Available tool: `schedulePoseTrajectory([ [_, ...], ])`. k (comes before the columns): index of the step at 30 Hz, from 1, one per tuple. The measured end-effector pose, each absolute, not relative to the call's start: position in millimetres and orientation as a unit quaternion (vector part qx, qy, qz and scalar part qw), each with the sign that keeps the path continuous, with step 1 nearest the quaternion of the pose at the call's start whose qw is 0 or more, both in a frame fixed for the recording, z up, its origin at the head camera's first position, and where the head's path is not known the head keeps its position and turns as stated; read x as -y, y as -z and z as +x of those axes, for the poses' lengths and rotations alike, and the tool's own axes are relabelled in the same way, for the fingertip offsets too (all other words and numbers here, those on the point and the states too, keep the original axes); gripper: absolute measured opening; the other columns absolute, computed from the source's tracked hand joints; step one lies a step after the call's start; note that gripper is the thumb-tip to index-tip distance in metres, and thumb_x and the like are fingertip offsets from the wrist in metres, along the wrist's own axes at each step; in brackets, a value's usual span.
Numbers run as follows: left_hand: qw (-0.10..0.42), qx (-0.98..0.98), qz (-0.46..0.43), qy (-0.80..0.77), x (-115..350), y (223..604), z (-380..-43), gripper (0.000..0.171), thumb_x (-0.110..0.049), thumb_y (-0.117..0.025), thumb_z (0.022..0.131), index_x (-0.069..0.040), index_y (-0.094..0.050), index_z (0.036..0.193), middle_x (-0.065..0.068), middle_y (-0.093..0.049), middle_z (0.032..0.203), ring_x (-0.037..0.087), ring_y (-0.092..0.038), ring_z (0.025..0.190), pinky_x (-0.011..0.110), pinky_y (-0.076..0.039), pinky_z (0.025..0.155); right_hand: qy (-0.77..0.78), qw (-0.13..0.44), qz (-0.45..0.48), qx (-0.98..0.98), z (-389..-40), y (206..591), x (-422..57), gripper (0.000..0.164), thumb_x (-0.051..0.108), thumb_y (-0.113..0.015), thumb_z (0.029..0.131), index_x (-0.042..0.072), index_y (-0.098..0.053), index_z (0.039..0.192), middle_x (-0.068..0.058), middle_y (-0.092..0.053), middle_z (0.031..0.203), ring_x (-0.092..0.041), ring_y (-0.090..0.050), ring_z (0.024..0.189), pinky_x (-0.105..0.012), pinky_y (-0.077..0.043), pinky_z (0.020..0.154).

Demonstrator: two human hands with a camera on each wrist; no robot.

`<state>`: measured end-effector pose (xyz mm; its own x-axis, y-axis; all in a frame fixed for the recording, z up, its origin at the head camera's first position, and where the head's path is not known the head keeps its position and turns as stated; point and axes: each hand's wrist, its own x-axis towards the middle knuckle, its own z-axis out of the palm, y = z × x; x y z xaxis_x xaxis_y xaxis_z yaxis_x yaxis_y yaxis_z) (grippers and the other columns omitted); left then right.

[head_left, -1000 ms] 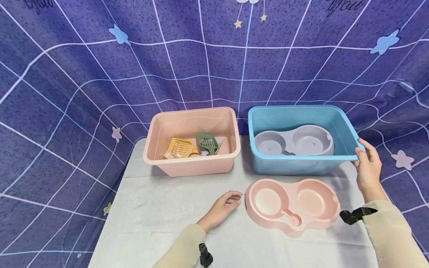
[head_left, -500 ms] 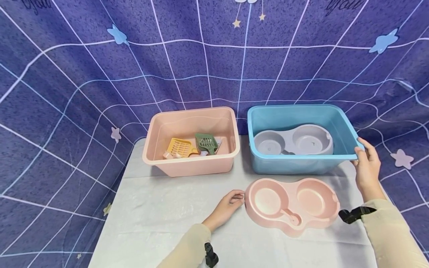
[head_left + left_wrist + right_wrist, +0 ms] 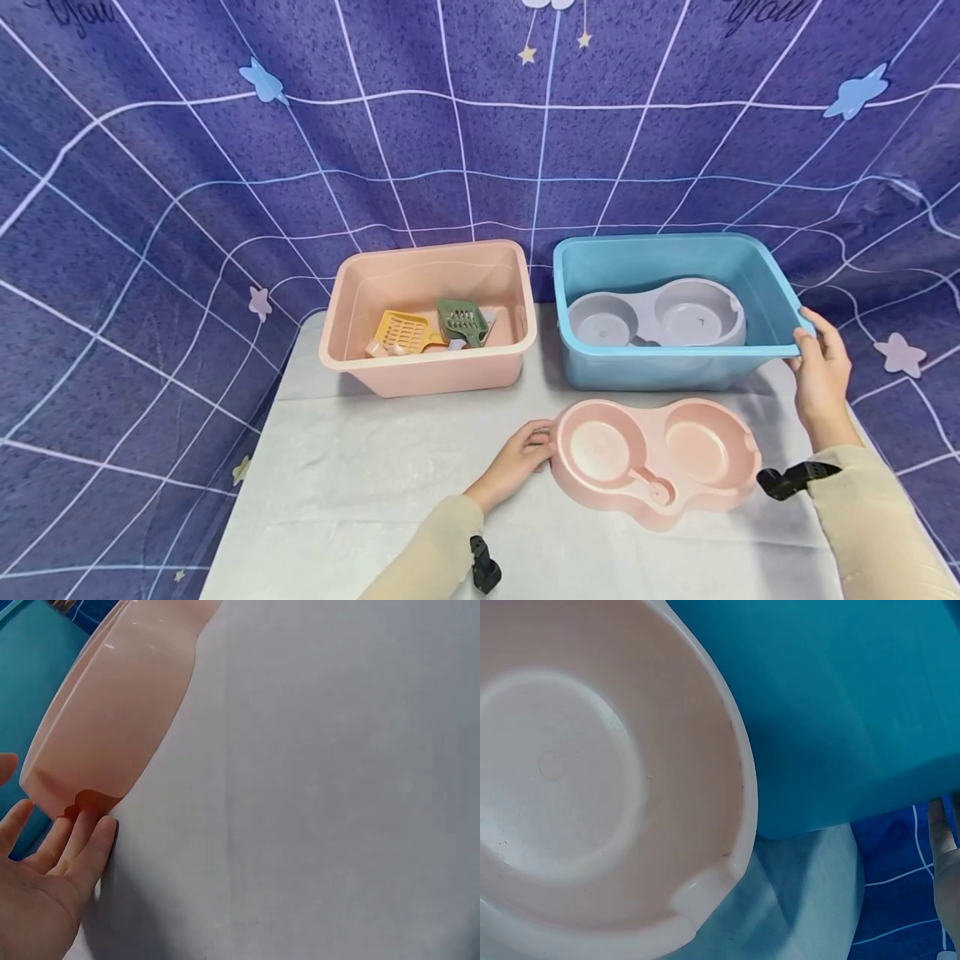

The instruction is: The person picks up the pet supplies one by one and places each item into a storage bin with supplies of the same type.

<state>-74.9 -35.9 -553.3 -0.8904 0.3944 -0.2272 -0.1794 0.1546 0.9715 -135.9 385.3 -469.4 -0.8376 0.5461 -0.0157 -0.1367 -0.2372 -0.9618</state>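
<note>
A pink double pet bowl [image 3: 660,462] with two round hollows lies on the white-covered table. My left hand [image 3: 513,462] is at its left end; in the left wrist view, fingers [image 3: 82,840] reach into a notch low in the bowl's side, with the thumb standing apart. My right hand [image 3: 822,375] grips the front right corner of a blue tub [image 3: 667,371] by its rim, thumb over the edge. Inside that tub sits a grey double pet bowl [image 3: 645,308]. The right wrist view shows the pink bowl close up, with the right fingers [image 3: 941,825] partly cut off at the edge.
A pink tub [image 3: 442,379] stands left of the blue one, holding a yellow litter scoop [image 3: 405,331], a green litter scoop [image 3: 462,321] and small pale pieces. Behind the tubs hangs a purple-blue curtain [image 3: 420,142] with a line grid and stars.
My left hand has moved right, from just beside the pink double bowl to touching its left end. My right hand stays on the blue tub's rim; the bowls and tubs keep their places.
</note>
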Motion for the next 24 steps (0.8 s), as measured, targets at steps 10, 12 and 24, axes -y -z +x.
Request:
schedulePoseTrajectory([
  [10,0.226,-0.718,0.057,-0.656,25.7,553.3,-77.5,0.051,-0.013,-0.06,0.097,-0.007,-0.045,0.146,0.013,-0.065,0.114,0.018,-0.064,0.096,0.043,-0.055,0.081,-0.77,0.227,-0.184,0.567,-137.7,470.5,-384.3,0.038,0.007,-0.053,0.099,0.015,-0.061,0.135,0.0,-0.053,0.123,-0.017,-0.048,0.119,-0.011,-0.048,0.079],
  [12,0.227,-0.718,0.052,-0.656,23.9,553.5,-77.5,0.053,-0.012,-0.061,0.097,-0.008,-0.044,0.147,0.012,-0.065,0.113,0.018,-0.064,0.095,0.041,-0.056,0.079,-0.771,0.227,-0.186,0.566,-138.3,470.7,-384.2,0.038,0.007,-0.053,0.099,0.015,-0.061,0.135,0.0,-0.053,0.124,-0.017,-0.048,0.119,-0.011,-0.048,0.079],
  [24,0.213,-0.727,0.045,-0.651,18.3,555.8,-76.8,0.057,-0.019,-0.066,0.095,-0.01,-0.044,0.146,0.008,-0.066,0.102,0.012,-0.064,0.083,0.024,-0.052,0.071,-0.771,0.231,-0.19,0.563,-138.3,470.5,-384.2,0.038,0.008,-0.052,0.1,0.014,-0.06,0.136,-0.001,-0.053,0.126,-0.018,-0.048,0.121,-0.011,-0.048,0.078],
])
